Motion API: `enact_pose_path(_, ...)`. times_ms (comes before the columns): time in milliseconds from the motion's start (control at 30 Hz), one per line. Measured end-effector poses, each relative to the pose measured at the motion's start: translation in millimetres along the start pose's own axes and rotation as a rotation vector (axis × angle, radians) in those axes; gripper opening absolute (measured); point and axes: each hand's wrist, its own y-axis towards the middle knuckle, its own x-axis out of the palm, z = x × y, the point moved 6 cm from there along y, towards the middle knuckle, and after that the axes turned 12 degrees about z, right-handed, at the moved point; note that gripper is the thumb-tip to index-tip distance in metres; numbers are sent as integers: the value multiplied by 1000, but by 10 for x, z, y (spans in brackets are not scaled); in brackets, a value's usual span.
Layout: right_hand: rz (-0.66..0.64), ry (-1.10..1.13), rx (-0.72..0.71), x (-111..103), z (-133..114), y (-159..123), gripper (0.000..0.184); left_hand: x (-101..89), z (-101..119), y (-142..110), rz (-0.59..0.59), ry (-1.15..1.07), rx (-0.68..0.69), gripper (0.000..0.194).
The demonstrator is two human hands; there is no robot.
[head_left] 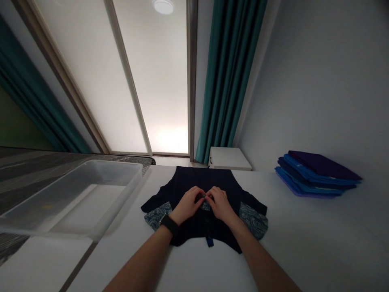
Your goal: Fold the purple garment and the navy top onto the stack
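Note:
A dark navy shirt (194,227) with blue paisley-patterned sleeve ends lies spread on the white table, its neck edge toward me and a small blue tag at that edge. Over its middle, my left hand (190,202) is closed, thumb and finger pinching the cloth. My right hand (221,206) pinches right beside it, the fingertips of both hands nearly touching. A small patch of patterned fabric shows just under the fingers. Whatever small piece lies between the fingertips is too small to make out. A dark watch sits on my left wrist.
To the left stands a translucent plastic bin (133,178) on the white table (121,259). A stack of folded blue and purple garments (316,176) lies on the right. Behind the table are a white cabinet (229,158), teal curtains (231,81) and a frosted sliding door (158,81).

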Motion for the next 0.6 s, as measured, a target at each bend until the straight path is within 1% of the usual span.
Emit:
enact_pose_path(100,14,20,94,15,41,10,14,-5,26,-5,2,-11,18,10)
enact_pose_path(233,-3,62,115,24,34,6,14,-22,0,2,42,-45,-10,9)
enact_pose_path(333,8,70,60,19,-15,-19,9,-40,-34,22,84,-66,-62,8)
enact_pose_path(467,59,-62,-58,-1,-125,-48,11,-48,-89,43,129,-94,-134,7)
enact_pose_path(600,83,-159,-116,-38,-214,-26,10,-16,-183,44,118,-178,-208,5)
